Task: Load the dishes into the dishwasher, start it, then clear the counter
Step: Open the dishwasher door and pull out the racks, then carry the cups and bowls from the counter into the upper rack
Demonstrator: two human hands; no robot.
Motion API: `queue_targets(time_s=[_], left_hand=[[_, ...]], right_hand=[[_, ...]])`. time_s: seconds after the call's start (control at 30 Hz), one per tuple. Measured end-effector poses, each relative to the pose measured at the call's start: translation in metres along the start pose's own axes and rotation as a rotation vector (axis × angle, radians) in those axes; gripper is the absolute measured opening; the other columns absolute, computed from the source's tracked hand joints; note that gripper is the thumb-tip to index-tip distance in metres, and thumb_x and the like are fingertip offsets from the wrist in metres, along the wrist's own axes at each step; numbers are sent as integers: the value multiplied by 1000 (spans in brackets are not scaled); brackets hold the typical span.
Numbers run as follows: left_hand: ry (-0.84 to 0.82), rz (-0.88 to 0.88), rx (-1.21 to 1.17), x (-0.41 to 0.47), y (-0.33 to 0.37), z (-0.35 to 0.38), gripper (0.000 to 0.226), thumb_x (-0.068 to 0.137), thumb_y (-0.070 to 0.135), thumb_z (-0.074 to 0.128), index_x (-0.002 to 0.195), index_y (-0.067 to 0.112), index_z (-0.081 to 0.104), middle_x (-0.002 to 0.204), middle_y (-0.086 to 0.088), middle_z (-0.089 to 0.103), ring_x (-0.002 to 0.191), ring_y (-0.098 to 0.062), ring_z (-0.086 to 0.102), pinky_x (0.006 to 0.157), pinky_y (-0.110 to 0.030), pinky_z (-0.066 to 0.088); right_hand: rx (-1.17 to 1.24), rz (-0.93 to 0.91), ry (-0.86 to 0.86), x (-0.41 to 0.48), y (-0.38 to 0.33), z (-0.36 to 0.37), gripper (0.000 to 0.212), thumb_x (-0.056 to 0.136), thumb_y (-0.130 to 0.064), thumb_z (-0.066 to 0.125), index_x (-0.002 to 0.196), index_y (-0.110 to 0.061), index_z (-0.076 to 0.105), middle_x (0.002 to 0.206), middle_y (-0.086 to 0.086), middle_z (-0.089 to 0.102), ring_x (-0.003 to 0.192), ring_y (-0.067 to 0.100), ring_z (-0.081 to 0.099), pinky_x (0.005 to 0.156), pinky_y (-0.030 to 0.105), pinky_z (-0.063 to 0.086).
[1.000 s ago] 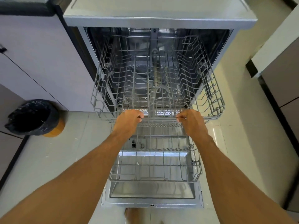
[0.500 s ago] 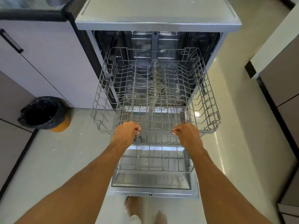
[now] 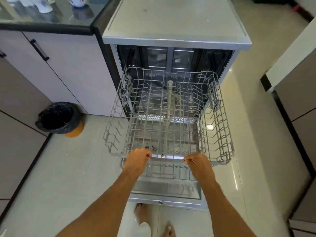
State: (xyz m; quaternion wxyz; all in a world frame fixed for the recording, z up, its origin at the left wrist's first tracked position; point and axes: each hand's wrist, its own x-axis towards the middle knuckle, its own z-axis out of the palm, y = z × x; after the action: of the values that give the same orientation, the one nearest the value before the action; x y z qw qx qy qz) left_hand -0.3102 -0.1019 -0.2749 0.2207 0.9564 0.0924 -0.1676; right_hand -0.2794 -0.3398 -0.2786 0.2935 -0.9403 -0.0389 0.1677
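Head camera, looking down, and both hands are clamped on the dishwasher's upper rack (image 3: 219, 124). The left hand (image 3: 137, 159) is a fist around the front rail (image 3: 168, 156), knuckles up; the right hand (image 3: 199, 164) matches it just to the 3 o'clock side, fingers curled over the same wire. A bare stretch of rail shows between them.

The rack is grey wire and holds nothing, and it stands drawn most of the way out of the tub, hanging over the open door (image 3: 165, 189). A pale spray tube (image 3: 170, 98) runs down its middle. Under the hands sits the lower rack (image 3: 164, 170), part way out on the door, nothing in it either. The door lies flat, its edge toward 6 o'clock, with two bare feet (image 3: 142, 213) just beyond.

The dishwasher (image 3: 171, 23) fills 12 o'clock, grey top bare, dark tub open beneath it. Over at 11 o'clock there is a glossy dark counter (image 3: 51, 23) with white crockery (image 3: 41, 5) standing on it, too blurred to name piece by piece. Below that are pale cabinet doors with a black bar handle (image 3: 39, 50). At 9 o'clock a round bin (image 3: 59, 118) with a black liner and an orange base stands on the pale floor tiles (image 3: 68, 168)
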Motion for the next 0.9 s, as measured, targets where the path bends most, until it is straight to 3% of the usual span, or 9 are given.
queue_targets(time_s=[0.1, 0.23, 0.33, 0.43, 0.53, 0.67, 0.73, 0.83, 0.9], left_hand=[[-11, -21, -29, -3, -5, -3, 20, 98, 19, 53, 107, 23, 70, 103, 2, 72, 90, -13, 66, 88, -28, 53], [-51, -32, -71, -4, -4, -8, 26, 97, 13, 51, 112, 24, 68, 108, -1, 70, 91, -16, 66, 87, -29, 53], [-97, -17, -105, -13, -8, -7, 35, 96, 8, 49, 124, 24, 63, 124, 0, 63, 107, -18, 62, 94, -29, 48], [-112, -12, -116, -23, -13, -16, 32, 96, 11, 50, 123, 23, 64, 122, -1, 64, 108, -17, 62, 95, -29, 49], [-101, -42, -135, -28, -16, -43, 26, 97, 16, 49, 114, 22, 67, 110, -3, 69, 96, -17, 66, 87, -30, 54], [-9, -85, -185, -41, -16, -95, 28, 96, 22, 55, 123, 24, 65, 123, 0, 65, 107, -15, 63, 96, -31, 50], [14, -103, -198, -49, -14, -122, 28, 95, 23, 56, 122, 20, 66, 122, 0, 65, 108, -16, 62, 96, -28, 47], [45, -109, -241, -59, -15, -165, 25, 93, 23, 57, 112, 12, 69, 115, -4, 66, 104, -19, 62, 93, -30, 48], [101, -97, -267, -62, -17, -192, 23, 93, 22, 55, 107, 11, 69, 109, -4, 67, 99, -20, 62, 92, -31, 49]], right_hand=[[-9, 21, -19, -4, -3, 6, 18, 95, -8, 59, 88, -7, 76, 88, 7, 75, 77, 18, 70, 66, 17, 46], [-4, 22, -47, -1, -4, 1, 19, 95, -9, 60, 104, -10, 76, 100, 5, 75, 85, 15, 70, 83, 26, 55], [-23, 59, -84, -4, -4, -1, 18, 95, -12, 60, 106, -13, 74, 98, 6, 75, 78, 14, 68, 73, 23, 54], [-44, 91, -138, -8, -7, -5, 18, 97, -12, 56, 102, -10, 73, 91, 9, 73, 73, 16, 66, 64, 20, 51], [-8, 87, -119, -11, -25, -21, 19, 96, -11, 56, 98, -7, 74, 93, 9, 73, 80, 17, 68, 68, 25, 50], [31, 34, -105, -12, -68, -46, 22, 94, -11, 60, 76, -14, 71, 79, 2, 70, 69, 10, 63, 70, 18, 52], [53, 33, -113, -12, -97, -57, 16, 93, -17, 62, 82, -19, 74, 78, -3, 70, 70, 9, 65, 65, 19, 50], [50, -82, -123, -8, -149, -71, 28, 91, -21, 65, 65, -31, 65, 55, -13, 56, 47, -2, 49, 56, 17, 44], [26, -172, -126, 0, -184, -75, 27, 90, -25, 66, 63, -17, 69, 55, -4, 60, 48, 3, 48, 58, 20, 47]])
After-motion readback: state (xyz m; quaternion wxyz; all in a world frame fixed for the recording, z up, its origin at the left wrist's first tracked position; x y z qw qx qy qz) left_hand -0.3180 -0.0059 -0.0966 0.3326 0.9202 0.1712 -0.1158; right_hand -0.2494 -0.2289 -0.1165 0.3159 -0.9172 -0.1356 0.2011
